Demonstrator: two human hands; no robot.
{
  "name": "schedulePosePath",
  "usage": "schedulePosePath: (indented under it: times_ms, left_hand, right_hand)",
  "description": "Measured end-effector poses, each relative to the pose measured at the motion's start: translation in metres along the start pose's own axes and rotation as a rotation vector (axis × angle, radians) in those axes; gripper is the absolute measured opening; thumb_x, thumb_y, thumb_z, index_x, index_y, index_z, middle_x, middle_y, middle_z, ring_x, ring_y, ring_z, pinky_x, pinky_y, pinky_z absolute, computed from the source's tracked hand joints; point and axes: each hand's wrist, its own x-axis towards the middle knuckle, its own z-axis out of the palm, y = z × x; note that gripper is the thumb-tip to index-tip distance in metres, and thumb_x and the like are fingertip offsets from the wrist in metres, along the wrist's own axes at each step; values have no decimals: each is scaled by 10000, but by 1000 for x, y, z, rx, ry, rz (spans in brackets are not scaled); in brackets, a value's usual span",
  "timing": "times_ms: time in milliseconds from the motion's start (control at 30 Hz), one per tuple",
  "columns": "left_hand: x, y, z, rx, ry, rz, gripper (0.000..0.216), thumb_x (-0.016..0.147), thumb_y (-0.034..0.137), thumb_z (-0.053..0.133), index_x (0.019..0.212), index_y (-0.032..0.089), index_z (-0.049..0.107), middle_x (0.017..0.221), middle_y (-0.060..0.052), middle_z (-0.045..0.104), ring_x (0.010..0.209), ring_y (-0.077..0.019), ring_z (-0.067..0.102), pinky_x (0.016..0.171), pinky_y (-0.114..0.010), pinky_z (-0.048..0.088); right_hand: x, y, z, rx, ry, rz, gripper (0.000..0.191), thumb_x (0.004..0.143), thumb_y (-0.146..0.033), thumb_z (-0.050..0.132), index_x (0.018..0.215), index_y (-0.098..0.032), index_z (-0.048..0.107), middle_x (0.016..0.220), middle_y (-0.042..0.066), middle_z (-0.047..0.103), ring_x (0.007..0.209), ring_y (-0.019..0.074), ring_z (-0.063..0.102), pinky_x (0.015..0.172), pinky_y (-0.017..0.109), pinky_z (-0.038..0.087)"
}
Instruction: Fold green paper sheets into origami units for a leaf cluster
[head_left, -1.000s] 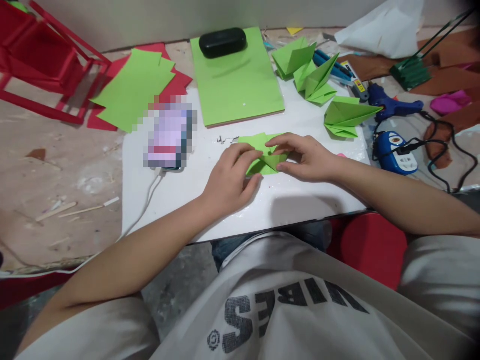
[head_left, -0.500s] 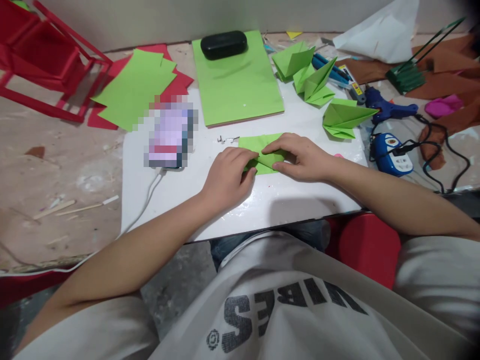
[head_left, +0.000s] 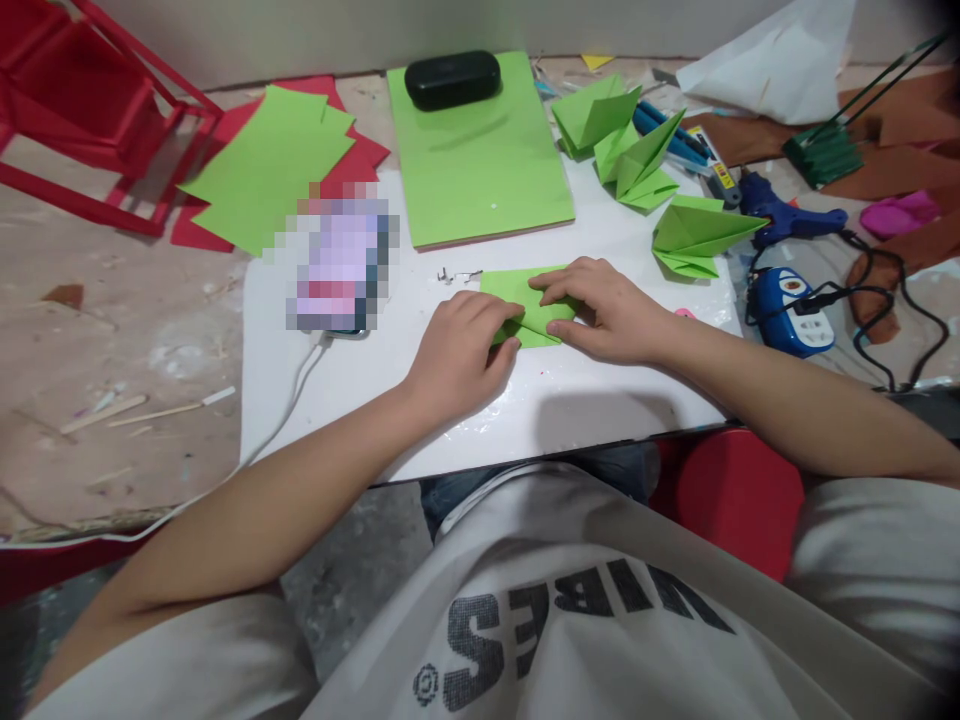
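One green paper sheet (head_left: pixel 507 286) pressed by left hand (head_left: pixel 457 350) and right hand (head_left: pixel 611 315); flap (head_left: pixel 535 312), raised earlier, now flattened, crease presumably forming. Grip: right spread, unclenched; left cannot be told.

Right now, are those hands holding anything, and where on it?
The folded green paper on the white board: the left hand touches its left side, the right hand its right side. Whether either pinches it or only presses can't be told.

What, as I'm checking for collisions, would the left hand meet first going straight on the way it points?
Past the green paper it touches, the left hand would likely meet the right hand first; exact depth is unclear.
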Motion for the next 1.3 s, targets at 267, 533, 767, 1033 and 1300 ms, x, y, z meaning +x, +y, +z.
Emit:
schedulePosePath:
  times_ms: [267,533,767,1033,1300]
  left_hand:
    - [2,2,-1,-3,-24,-10,329,1108,297,584,1349,224,795,1299,-140,859,1269,-377,743,1130,-591,577]
    - [3,1,-1,-5,-35,-9,324,1106,257,581,1328,238,816,1279,-132,863,1261,-378,743,1103,-588,570]
    - [4,1,0,-2,-43,-23,354,1100,225,568,1346,233,822,1298,-141,856,1279,-385,741,1090,-586,563]
    - [6,-1,-2,-14,-63,-35,434,1063,225,592,1463,249,757,1494,-134,821,1504,-396,658,1198,-595,506]
    - [14,7,-9,16,-115,-113,372,1092,205,586,1394,243,800,1259,-110,843,1324,-367,728,1201,-584,473]
  right_hand:
    - [0,0,0,-9,-12,13,307,1055,-510,754,1240,-270,802,1598,142,829,1378,417,718,1215,657,481]
    - [0,-2,-2,-14,-37,29,305,1060,-520,751,1237,-276,790,1618,143,819,1389,430,710,1205,661,442]
    - [0,-1,-1,-31,7,66,232,1040,-464,748,1162,-267,762,1611,147,814,1365,435,704,1223,672,414]
    - [1,4,-1,-85,26,74,182,1031,-429,735,999,-250,739,1564,154,810,1421,455,641,1159,652,393]
    - [1,3,0,-69,19,62,211,1061,-454,708,994,-259,748,1540,132,799,1403,437,617,1147,643,367]
